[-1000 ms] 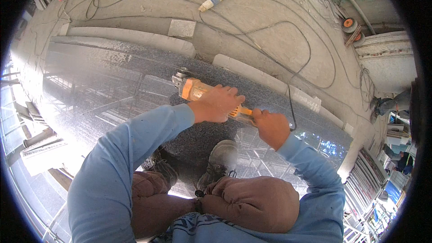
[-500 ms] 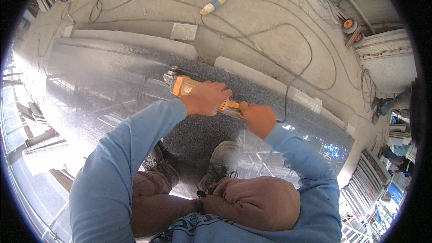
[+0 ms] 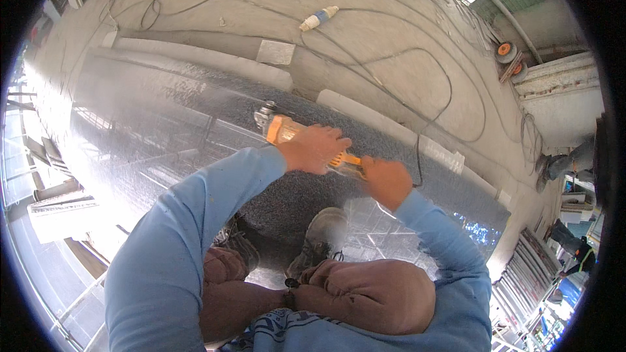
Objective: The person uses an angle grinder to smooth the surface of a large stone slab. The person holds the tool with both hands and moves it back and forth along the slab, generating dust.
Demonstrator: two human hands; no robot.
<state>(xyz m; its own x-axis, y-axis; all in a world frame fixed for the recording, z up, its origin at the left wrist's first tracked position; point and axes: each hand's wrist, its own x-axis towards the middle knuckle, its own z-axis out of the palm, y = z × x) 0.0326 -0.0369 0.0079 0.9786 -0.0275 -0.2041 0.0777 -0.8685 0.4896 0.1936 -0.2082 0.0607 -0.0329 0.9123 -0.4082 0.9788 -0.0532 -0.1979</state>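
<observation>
Both my hands are closed around an orange angle grinder (image 3: 282, 129). My left hand (image 3: 315, 148) wraps the body behind the metal head, and my right hand (image 3: 389, 181) grips the rear end, where the black cord comes out. The grinder's disc end lies at the far edge of a dark speckled stone slab (image 3: 195, 137). A pale streak of dust sprays leftward from the disc. The slab's polished surface is partly hazed with dust and reflects the surroundings. My shoes rest on the slab below the grinder.
Pale stone strips (image 3: 222, 65) and a small square tile (image 3: 275, 52) lie along the slab's far side. A cable connector (image 3: 319, 18) and looping cords lie on the dusty floor. An orange-wheeled cart (image 3: 505, 52) stands far right. Stacked slabs (image 3: 529, 264) and people are at right.
The grinder and both hands have shifted slightly right and nearer in the picture. The surroundings have shifted a little too. My grip looks the same, and dust still streams from the disc.
</observation>
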